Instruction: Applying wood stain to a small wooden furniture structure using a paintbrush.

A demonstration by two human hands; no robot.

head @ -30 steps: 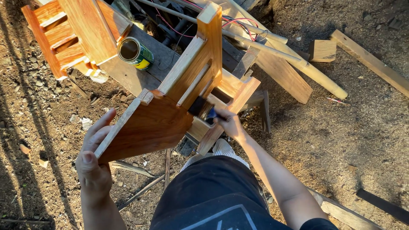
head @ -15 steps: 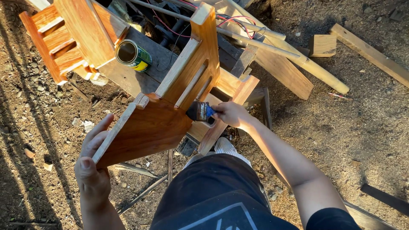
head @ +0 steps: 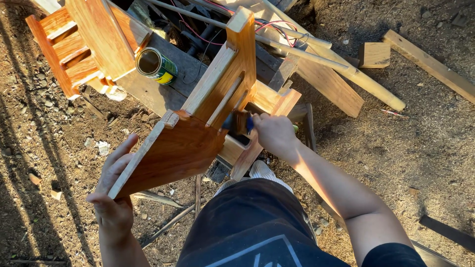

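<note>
My left hand [head: 115, 198] is spread flat against the near end of the glossy orange-brown wooden piece [head: 193, 133], steadying the broad board from below. My right hand [head: 275, 134] is wrapped tight round a blue-handled brush [head: 240, 122], its bristles pressed against the wooden piece's side, just beside the slotted upright. Beyond the wooden piece an open tin [head: 156, 66] lies on the grey plank worktop [head: 163, 91]. Further left of it stands a second varnished frame [head: 79, 44]

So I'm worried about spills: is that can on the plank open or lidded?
Open: the can has no lid, and its dark inside shows from above.
</note>
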